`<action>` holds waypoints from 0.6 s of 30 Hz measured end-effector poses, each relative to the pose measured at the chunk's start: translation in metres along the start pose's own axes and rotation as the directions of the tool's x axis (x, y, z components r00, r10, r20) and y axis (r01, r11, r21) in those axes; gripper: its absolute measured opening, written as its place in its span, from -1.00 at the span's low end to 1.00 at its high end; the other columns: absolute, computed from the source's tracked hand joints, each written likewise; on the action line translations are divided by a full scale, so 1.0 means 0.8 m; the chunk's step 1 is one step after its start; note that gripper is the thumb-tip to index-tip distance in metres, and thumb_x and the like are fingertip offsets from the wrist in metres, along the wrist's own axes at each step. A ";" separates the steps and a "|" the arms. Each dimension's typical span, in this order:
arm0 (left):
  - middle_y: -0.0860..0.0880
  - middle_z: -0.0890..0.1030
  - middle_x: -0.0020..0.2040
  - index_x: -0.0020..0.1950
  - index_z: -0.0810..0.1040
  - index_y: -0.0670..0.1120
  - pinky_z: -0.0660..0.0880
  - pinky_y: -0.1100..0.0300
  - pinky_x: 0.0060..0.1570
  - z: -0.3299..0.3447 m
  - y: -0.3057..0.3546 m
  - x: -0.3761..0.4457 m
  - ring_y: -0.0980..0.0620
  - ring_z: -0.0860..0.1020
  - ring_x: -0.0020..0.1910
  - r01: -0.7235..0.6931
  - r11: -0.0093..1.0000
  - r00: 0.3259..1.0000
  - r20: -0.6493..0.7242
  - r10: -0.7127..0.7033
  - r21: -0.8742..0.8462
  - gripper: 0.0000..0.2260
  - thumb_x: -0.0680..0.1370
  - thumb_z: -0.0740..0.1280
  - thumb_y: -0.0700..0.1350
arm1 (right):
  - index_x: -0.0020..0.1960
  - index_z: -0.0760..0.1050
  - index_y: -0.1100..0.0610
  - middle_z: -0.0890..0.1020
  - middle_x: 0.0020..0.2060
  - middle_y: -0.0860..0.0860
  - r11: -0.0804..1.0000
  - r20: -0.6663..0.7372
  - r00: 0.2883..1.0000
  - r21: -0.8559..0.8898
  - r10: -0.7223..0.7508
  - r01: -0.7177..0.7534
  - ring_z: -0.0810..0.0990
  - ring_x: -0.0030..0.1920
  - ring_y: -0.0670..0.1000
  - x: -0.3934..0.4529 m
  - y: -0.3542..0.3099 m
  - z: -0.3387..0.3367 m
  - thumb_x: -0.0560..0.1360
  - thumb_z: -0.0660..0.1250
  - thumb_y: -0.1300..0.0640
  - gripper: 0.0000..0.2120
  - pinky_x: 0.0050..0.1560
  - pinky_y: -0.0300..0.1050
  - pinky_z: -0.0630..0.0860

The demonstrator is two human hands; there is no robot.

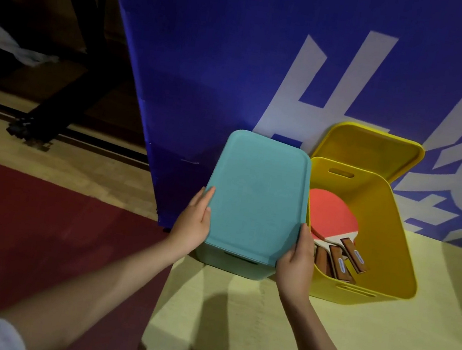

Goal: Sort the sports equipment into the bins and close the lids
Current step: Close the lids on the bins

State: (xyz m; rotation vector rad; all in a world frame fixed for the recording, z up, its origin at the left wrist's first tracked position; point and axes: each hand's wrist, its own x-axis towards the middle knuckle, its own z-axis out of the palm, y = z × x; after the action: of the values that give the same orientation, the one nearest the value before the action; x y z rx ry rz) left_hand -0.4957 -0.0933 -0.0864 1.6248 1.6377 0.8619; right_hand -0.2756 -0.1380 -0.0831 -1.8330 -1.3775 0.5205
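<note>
The left hand (pixel 194 221), fingers straight, presses the left edge of the teal lid (pixel 256 196) lying on the teal bin (pixel 233 263), the right hand (pixel 296 261) clasps its near right corner, and just right the open yellow bin (pixel 386 252) holds red paddles (pixel 334 217), its yellow lid (pixel 368 149) leaning behind.

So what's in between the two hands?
In the head view, the teal lid lies between them, sitting on the teal bin. The left hand touches its left edge, the right hand its right edge.
</note>
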 end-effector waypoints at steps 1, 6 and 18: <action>-0.04 0.08 0.56 0.55 0.11 -0.05 0.06 0.45 0.25 -0.002 -0.001 -0.002 0.06 0.09 0.52 -0.002 1.000 1.000 0.013 0.002 0.017 -0.56 0.66 0.05 -0.19 | 0.53 0.09 0.17 0.26 0.47 0.10 0.999 0.032 0.999 -0.035 -0.005 0.006 0.28 0.44 0.09 0.003 -0.001 0.000 0.55 0.08 0.36 -0.44 0.40 0.04 0.32; -0.05 0.01 0.57 0.57 0.01 -0.03 0.13 0.34 0.30 -0.011 -0.002 -0.002 0.04 0.07 0.53 0.024 0.999 0.993 0.113 -0.028 0.036 -0.53 0.67 0.04 -0.17 | 0.51 0.07 0.21 0.31 0.38 0.21 0.975 0.161 0.985 -0.221 0.066 -0.029 0.48 0.20 0.22 0.028 -0.007 -0.004 0.51 0.09 0.31 -0.43 0.09 0.04 0.49; -0.05 0.43 0.39 0.52 0.19 0.00 0.34 0.24 0.12 -0.018 0.046 0.138 -0.05 0.45 0.29 0.197 0.970 0.980 0.037 -0.194 -0.143 -0.46 0.55 0.18 -0.25 | 0.40 0.22 0.29 0.37 0.26 0.27 0.955 0.255 0.966 -0.275 -0.039 0.111 0.45 0.14 0.28 0.203 -0.048 0.019 0.52 0.09 0.31 -0.56 0.11 0.01 0.40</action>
State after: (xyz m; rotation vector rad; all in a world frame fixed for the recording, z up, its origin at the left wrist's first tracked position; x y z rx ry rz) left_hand -0.4875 0.0174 -0.0481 1.3435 1.6466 0.8373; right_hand -0.2564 0.0233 -0.0432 -1.9858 -1.7628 0.5454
